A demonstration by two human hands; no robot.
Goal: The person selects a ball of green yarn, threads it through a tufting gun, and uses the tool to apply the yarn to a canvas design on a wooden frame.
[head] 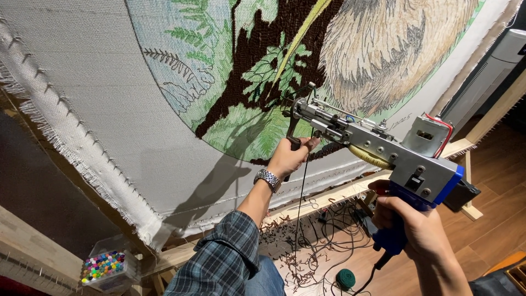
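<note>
tufting gun (pixel 383 151) | grey metal body, blue grip | tilted, needle end at stretched cloth (pixel 137 137) | held in both hands

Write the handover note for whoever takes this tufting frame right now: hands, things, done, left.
Left hand: grips the front handle of the tufting gun.
Right hand: holds the gun's blue rear grip.
Gun: needle end at the cloth on the wooden frame.
Done: brown branch, green ferns, tan fur look filled.
Left: pale blue area with outlined ferns looks unfilled.
Floor: yarn scraps, green spool.
</note>
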